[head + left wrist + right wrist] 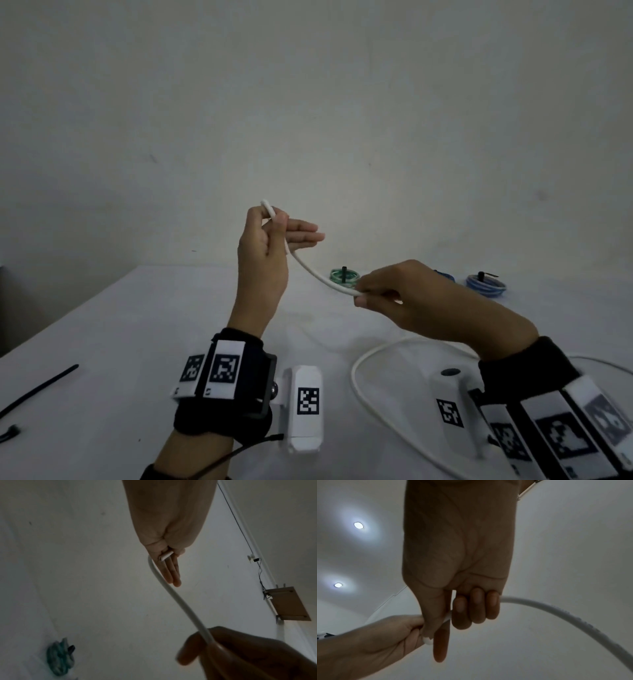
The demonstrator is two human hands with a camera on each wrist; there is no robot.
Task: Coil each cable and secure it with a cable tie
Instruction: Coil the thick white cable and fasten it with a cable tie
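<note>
A white cable (310, 269) runs in the air between my two hands above the table. My left hand (270, 236) is raised and pinches the cable near its end between thumb and forefinger, the other fingers held straight; the cable tip (165, 556) shows by the thumb in the left wrist view. My right hand (387, 291) grips the cable (556, 613) lower down, fingers curled round it. The rest of the cable (363, 383) trails in a loose loop on the table under my right forearm. Black cable ties (37, 390) lie at the table's left edge.
At the far side of the white table (154, 325) lie a coiled green cable (344, 275) and a coiled blue cable (486, 284), each with a black tie. Part of another blue coil (445, 275) shows behind my right hand. A plain wall stands behind.
</note>
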